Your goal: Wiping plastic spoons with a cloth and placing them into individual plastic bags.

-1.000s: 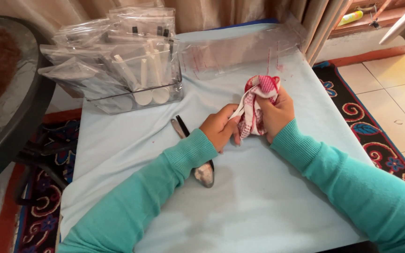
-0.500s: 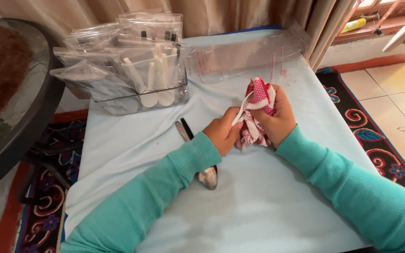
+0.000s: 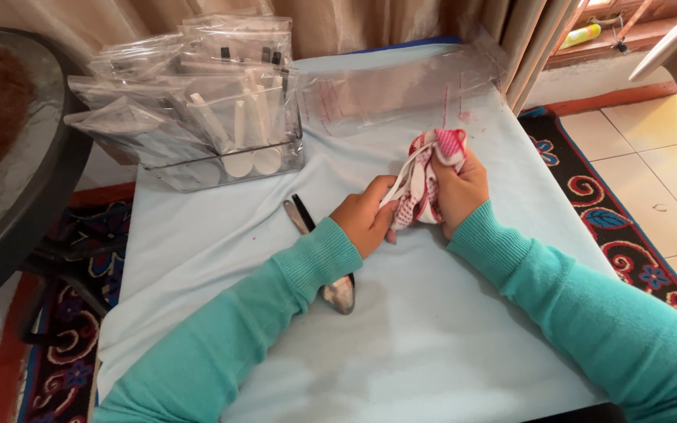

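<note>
A red, pink and white checked cloth (image 3: 425, 176) is bunched up in my right hand (image 3: 460, 192), which grips it from the right side. Something white and thin, perhaps a utensil handle, runs slanting through the cloth. My left hand (image 3: 366, 219) pinches its lower end and touches the cloth's left side. Both hands hover just above the pale blue tablecloth (image 3: 401, 345). A metal spoon (image 3: 337, 291) and a dark-handled utensil (image 3: 303, 211) lie on the cloth, partly hidden under my left forearm.
A clear box (image 3: 221, 160) holding several bagged white utensils stands at the back left. Empty clear plastic bags (image 3: 401, 86) lie at the back of the table. A dark round glass table (image 3: 17, 180) is at left. Patterned carpet (image 3: 597, 196) and tiled floor lie at right.
Both hands have kept working the cloth in about the same spot; the cloth has been turned and bunched tighter in my right hand. The view has shifted slightly.
</note>
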